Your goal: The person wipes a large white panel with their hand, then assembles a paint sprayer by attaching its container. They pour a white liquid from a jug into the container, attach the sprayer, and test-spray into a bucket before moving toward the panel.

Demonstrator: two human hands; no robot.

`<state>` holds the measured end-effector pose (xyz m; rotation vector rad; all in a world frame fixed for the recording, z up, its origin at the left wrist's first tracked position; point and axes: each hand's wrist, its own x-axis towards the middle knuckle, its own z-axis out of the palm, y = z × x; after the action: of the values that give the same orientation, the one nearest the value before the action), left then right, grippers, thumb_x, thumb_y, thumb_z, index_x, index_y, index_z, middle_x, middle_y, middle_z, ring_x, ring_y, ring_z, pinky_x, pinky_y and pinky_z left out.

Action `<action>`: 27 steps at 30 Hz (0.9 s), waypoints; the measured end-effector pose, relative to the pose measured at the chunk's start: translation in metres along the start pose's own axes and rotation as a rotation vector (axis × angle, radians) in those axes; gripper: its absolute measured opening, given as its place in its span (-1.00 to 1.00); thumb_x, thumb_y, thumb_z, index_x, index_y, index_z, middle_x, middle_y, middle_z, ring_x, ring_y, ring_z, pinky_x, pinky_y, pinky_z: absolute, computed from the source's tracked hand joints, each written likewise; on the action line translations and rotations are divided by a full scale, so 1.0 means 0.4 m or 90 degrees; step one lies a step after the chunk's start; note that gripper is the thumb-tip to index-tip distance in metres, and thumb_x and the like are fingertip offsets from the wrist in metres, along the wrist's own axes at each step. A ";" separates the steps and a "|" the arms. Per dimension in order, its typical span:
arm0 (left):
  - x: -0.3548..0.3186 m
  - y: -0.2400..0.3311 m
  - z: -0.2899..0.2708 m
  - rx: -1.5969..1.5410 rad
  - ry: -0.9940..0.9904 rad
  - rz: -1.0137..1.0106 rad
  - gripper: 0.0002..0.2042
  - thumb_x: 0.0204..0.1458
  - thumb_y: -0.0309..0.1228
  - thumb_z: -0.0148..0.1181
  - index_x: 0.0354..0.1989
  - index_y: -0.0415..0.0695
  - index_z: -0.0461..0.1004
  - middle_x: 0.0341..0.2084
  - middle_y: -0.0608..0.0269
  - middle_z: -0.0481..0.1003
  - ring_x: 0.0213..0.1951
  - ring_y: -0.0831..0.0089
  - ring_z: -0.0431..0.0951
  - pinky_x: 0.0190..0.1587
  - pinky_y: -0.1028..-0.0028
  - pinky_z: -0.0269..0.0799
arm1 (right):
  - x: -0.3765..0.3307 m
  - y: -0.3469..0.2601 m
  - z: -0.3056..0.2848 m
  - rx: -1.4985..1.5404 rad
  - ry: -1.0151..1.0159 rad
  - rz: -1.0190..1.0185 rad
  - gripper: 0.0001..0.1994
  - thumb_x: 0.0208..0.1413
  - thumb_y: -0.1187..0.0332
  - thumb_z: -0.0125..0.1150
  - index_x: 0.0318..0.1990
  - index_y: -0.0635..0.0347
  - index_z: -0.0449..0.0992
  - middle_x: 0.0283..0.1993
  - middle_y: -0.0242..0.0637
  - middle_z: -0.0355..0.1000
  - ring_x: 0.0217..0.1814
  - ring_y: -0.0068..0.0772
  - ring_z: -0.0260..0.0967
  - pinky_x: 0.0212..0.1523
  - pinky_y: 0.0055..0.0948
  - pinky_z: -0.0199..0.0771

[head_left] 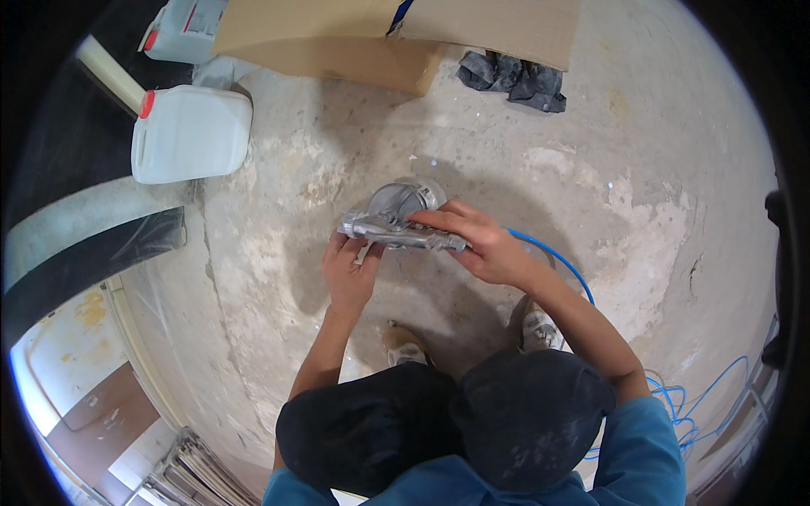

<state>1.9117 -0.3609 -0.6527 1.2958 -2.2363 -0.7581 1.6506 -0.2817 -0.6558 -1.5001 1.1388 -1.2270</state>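
Note:
I hold a grey tool (401, 221) out in front of my knees, above the floor. It has a rounded, shiny part at the back and a long flat part in front, and its exact kind does not show. My left hand (348, 271) grips its left end from below, fingers bent up against the underside. My right hand (481, 243) is closed on the right end, with fingers lying over the top. A blue hose (553, 253) emerges from behind my right hand; where it joins the tool is hidden.
White plastic jugs (194, 135) with red caps stand at the far left. Cardboard (321, 42) and crumpled dark cloths (515, 80) lie at the back. Looped blue hose (688, 413) rests at the right. My shoes (405, 344) are on the stained concrete floor (253, 278).

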 end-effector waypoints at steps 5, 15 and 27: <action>0.014 0.015 0.014 -0.048 0.039 0.050 -0.75 -0.11 -0.53 0.51 -0.21 -0.20 0.67 -0.24 0.09 0.60 -0.21 0.15 0.63 -0.18 0.29 0.54 | 0.011 -0.006 -0.033 0.054 -0.025 0.033 -0.36 0.08 0.70 0.16 0.36 0.01 0.46 0.11 -0.12 0.49 0.12 -0.02 0.46 0.14 -0.16 0.45; 0.010 0.021 0.009 0.021 0.018 0.034 -0.71 -0.10 -0.47 0.52 -0.15 -0.14 0.66 -0.13 0.14 0.59 -0.19 0.16 0.64 -0.16 0.28 0.55 | -0.017 0.000 -0.036 0.053 -0.044 0.058 -0.27 0.01 0.71 0.06 0.42 0.06 0.35 0.15 -0.07 0.47 0.19 -0.07 0.46 0.22 -0.21 0.45; 0.084 0.097 0.056 0.078 -0.050 0.029 -0.09 -0.28 -0.24 0.67 0.36 -0.04 0.34 0.17 0.03 0.45 0.21 0.02 0.46 0.23 0.10 0.42 | -0.017 0.004 -0.053 -0.021 -0.072 0.153 -0.40 0.16 0.48 0.27 0.38 0.12 0.31 0.27 0.04 0.45 0.24 0.10 0.47 0.20 -0.12 0.49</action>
<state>1.8577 -0.3694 -0.6407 1.2863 -2.4008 -0.6753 1.6289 -0.2769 -0.6555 -1.3925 1.2290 -0.9519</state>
